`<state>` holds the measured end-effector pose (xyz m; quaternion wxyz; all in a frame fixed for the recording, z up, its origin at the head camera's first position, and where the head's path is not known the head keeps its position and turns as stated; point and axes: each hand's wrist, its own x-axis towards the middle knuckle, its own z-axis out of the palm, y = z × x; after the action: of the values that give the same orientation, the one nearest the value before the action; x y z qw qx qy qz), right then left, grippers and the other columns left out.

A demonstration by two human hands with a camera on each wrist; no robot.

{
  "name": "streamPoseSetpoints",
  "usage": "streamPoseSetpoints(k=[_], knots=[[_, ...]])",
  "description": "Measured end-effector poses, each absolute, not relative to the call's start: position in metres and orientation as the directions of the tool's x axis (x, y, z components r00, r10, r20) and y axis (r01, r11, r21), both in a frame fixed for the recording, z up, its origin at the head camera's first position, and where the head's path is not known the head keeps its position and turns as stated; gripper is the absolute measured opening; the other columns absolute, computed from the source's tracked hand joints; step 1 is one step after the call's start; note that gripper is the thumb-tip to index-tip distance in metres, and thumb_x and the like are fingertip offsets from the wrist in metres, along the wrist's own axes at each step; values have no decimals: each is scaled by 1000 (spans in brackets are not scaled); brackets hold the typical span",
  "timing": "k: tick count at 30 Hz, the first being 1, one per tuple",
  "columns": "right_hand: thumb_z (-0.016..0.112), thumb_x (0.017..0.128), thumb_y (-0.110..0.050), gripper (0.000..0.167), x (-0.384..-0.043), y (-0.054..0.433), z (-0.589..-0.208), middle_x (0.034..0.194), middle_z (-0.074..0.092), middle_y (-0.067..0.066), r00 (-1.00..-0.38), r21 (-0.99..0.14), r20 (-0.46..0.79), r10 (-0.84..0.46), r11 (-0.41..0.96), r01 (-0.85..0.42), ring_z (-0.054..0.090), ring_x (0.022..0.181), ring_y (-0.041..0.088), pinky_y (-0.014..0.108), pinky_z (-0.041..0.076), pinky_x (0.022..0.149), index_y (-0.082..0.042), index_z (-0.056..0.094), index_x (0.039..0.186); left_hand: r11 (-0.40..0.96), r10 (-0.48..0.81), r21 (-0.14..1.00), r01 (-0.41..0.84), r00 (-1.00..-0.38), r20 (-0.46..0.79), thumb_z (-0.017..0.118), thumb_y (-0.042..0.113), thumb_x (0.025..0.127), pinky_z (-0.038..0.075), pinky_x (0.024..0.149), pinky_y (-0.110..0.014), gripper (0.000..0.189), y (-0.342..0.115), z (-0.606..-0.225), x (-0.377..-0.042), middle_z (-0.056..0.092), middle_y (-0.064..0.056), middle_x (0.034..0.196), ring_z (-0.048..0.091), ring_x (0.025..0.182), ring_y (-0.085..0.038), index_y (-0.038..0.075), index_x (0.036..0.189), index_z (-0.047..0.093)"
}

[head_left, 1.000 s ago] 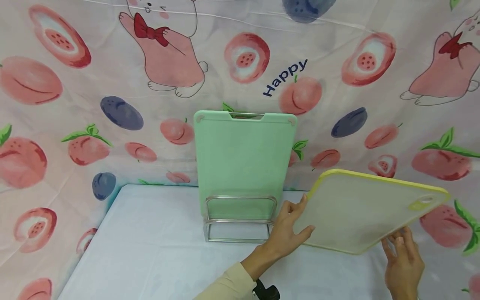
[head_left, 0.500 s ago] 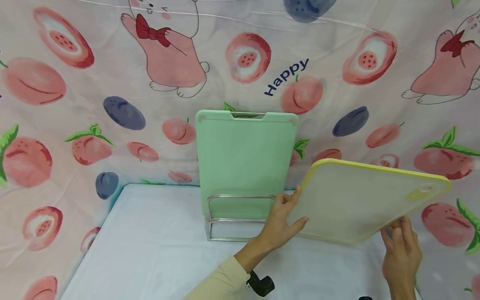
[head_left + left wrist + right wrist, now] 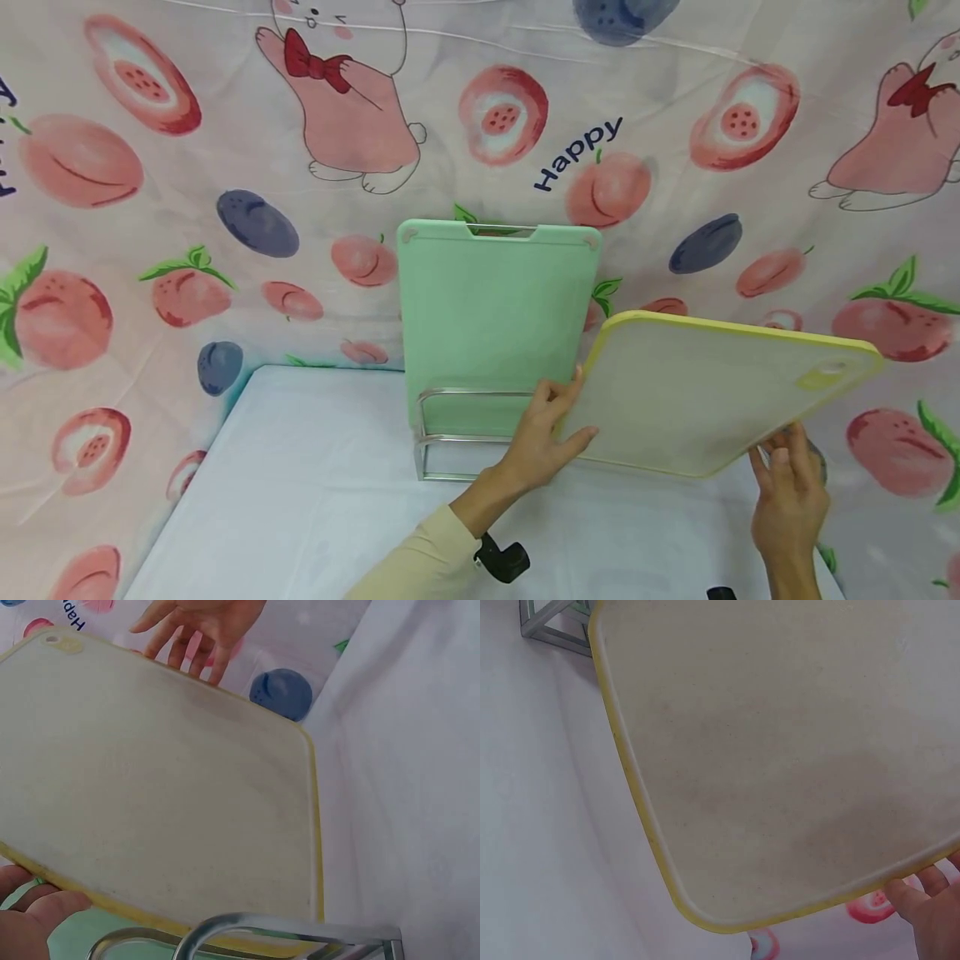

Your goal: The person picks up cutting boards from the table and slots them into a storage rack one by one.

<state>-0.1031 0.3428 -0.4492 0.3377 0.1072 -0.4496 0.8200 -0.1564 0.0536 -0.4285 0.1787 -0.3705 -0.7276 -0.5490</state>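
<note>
A pale cutting board point(image 3: 712, 392) with a yellow rim and a corner hole is held tilted above the table. My left hand point(image 3: 534, 442) grips its left edge, thumb in front and the other fingers partly hidden behind. My right hand point(image 3: 791, 500) holds the lower right edge; in the right wrist view, the right thumb point(image 3: 907, 898) lies against the rim. A green cutting board point(image 3: 495, 317) stands upright in a metal wire rack point(image 3: 465, 438), just beyond my left hand. In the left wrist view, the pale board overlaps the rack's bars point(image 3: 285, 925); contact is unclear.
A white-covered table point(image 3: 315, 508) lies under the rack. Behind it hangs a cloth point(image 3: 435, 50) printed with fruit and rabbits. A black wrist device point(image 3: 504, 560) sits by the left sleeve point(image 3: 420, 554).
Both hands have carried the pale cutting board left and slightly upward, closer to the rack. Its left side now overlaps more of the rack's right side in the head view. The green board stays put.
</note>
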Motion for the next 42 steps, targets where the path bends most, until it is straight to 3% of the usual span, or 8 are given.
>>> streamPoseSetpoints(k=[10,17,27,34,40,42], knots=[[44,99,3,42,-103,335,-446,122,45,18,-743,-774,477,470,-175,-608,53,109,21,22,46,89,8,39,140,105,328,648,754,-642,693,68,4,87,35,75,-24,76,43,-432,-156,39,-12,98,34,85,-16,1,149,24],[41,100,2,42,-104,333,-440,125,47,18,-773,-808,478,417,-136,-573,49,115,23,24,41,98,7,38,142,97,313,645,758,-639,703,66,5,88,35,74,-23,75,37,-437,-157,38,-10,97,35,84,-15,6,151,24],[45,97,6,46,-105,331,-434,128,47,13,-788,-885,440,431,62,-460,54,113,17,17,43,91,-2,44,142,72,272,659,749,-650,709,68,-3,85,38,68,-40,72,33,-434,-153,41,-22,96,38,80,-30,-10,144,28],[46,97,4,47,-110,321,-435,130,40,14,-809,-887,424,407,4,-462,54,112,17,17,43,91,-5,42,143,85,236,638,766,-637,734,67,-11,80,36,66,-37,68,22,-403,-141,40,-27,90,38,76,-35,-19,137,30],[45,97,4,51,-113,313,-440,129,37,12,-832,-906,421,363,113,-409,53,114,15,16,42,91,-13,39,145,121,205,689,715,-697,687,67,-12,79,33,69,-26,65,12,-389,-135,39,-26,90,38,76,-37,-21,134,34],[45,97,5,52,-114,310,-441,128,39,12,-825,-897,441,355,132,-423,53,114,14,16,42,92,-11,39,145,130,199,696,707,-706,680,67,-13,79,34,68,-27,65,10,-389,-135,39,-25,90,38,76,-36,-20,134,34]])
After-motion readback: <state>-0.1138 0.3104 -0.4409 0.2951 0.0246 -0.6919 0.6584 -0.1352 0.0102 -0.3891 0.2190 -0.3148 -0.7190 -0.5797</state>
